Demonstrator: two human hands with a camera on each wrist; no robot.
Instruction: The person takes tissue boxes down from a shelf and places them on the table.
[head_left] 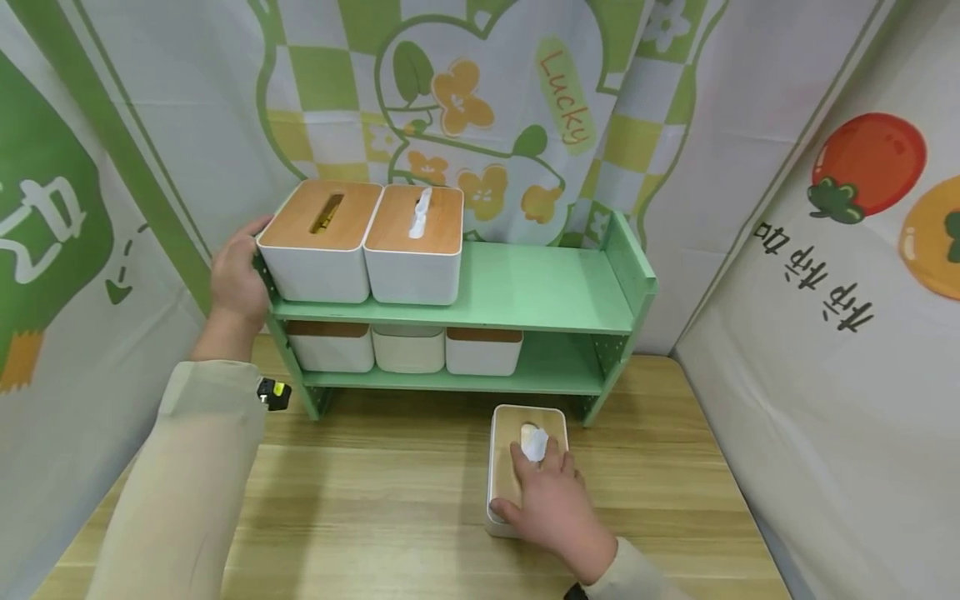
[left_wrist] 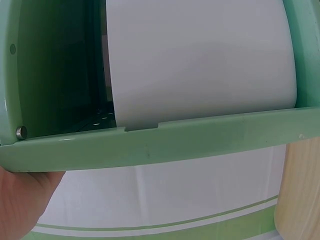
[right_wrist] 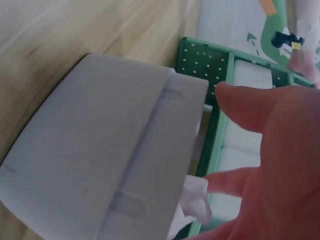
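Note:
At the left end of a two-tier green shelf [head_left: 547, 287], my left hand [head_left: 238, 279] grips the side panel; its fingertips are hidden behind the panel and a box. In the left wrist view only part of that hand [left_wrist: 27, 200] shows outside the panel edge. Spread over a white tissue box [head_left: 501, 467] with a wood-look lid, my right hand [head_left: 551, 508] has its fingers apart. One finger touches the tissue [right_wrist: 195, 197] poking out of the lid, as the right wrist view shows. This box lies on the table in front of the shelf.
On the upper tier stand a box with a slotted wood-look lid [head_left: 296, 221] and a tissue box [head_left: 412, 271]. Below are a left box [head_left: 330, 352], a cream box [head_left: 408, 352] and a right box [head_left: 483, 357]. Printed cloth walls surround the wooden table [head_left: 375, 500].

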